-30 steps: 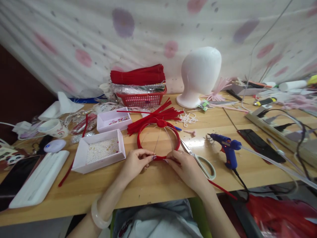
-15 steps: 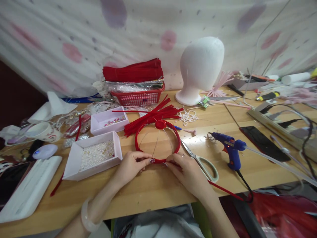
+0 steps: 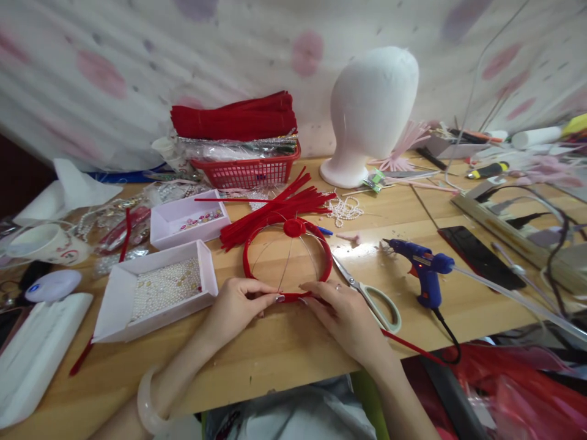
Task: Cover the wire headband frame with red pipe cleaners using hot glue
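Observation:
A ring-shaped frame (image 3: 246,256) wrapped in red fuzzy strip, with thin wires meeting at a red round disc (image 3: 294,228), rests on the table in front of me. My left hand (image 3: 245,305) pinches the near edge of the ring between thumb and fingers. Just to its right, my right hand (image 3: 339,308) grips the same edge, and a short red stretch shows between the two. From under my right hand a red pipe cleaner (image 3: 413,346) trails toward the table's front edge. Scissors (image 3: 367,293) with pale handles lie beside that hand.
A blue glue gun (image 3: 424,269) stands at the right, near a black phone (image 3: 479,256). Left are a tray of pearl beads (image 3: 110,305) and a smaller tray (image 3: 160,223). Behind lie red pipe cleaners (image 3: 257,221), a red basket (image 3: 247,173) and a white foam head (image 3: 371,110).
The view has shifted slightly, so most things sit a little further left. Both hands keep their hold on the ring, and my right fingers have moved slightly along its near edge.

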Demonstrator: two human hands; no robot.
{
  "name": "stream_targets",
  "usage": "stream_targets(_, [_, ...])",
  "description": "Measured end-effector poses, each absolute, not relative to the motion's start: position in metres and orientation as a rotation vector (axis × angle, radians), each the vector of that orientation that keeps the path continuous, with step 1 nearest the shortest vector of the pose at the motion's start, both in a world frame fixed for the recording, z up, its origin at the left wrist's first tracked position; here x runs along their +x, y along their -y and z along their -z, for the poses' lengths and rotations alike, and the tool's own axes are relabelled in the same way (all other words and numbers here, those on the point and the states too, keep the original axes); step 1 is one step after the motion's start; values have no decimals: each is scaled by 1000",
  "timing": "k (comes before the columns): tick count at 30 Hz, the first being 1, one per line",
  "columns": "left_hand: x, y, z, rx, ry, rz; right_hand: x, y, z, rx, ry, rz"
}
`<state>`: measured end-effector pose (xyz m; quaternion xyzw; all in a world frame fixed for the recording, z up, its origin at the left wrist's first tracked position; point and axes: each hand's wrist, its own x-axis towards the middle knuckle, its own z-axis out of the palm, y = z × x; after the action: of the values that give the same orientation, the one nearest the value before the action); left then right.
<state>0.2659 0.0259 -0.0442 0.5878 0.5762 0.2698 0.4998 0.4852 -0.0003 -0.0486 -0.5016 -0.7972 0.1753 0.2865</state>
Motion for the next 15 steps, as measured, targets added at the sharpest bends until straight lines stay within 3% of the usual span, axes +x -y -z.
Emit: stream_targets(15, [260,-17,46,1604,-1426,-722,486,5,53,-1175,2171,-379])
